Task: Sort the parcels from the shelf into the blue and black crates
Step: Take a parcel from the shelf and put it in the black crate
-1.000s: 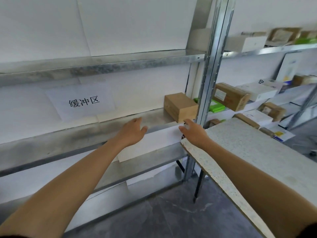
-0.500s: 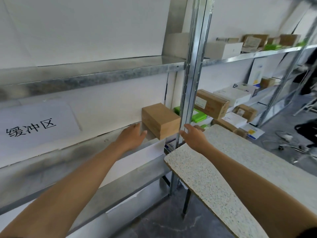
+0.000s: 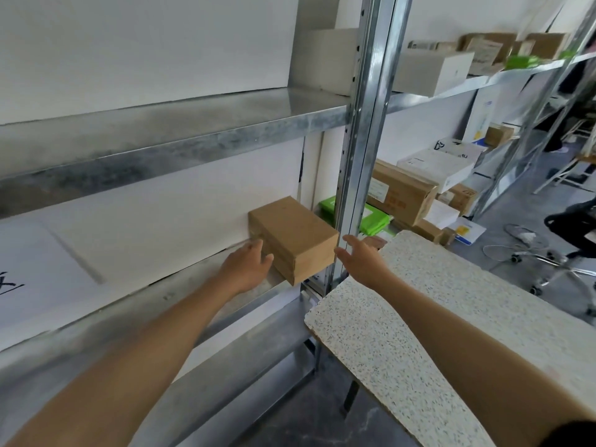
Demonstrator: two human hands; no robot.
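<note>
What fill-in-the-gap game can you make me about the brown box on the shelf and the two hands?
1. The plain cardboard box between the left hand and the right hand is ____ in colour.
2. The speckled white tabletop lies under the ____ arm.
3. The flat green packets lie to the box's ____, past the silver metal upright.

Missing words: brown; right; right.

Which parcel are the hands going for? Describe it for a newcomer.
Find the vertical metal post between the shelving bays. Just left of it, on the shelf, sits a plain brown cardboard box. It stands alone on that shelf, between the left hand and right hand.
</note>
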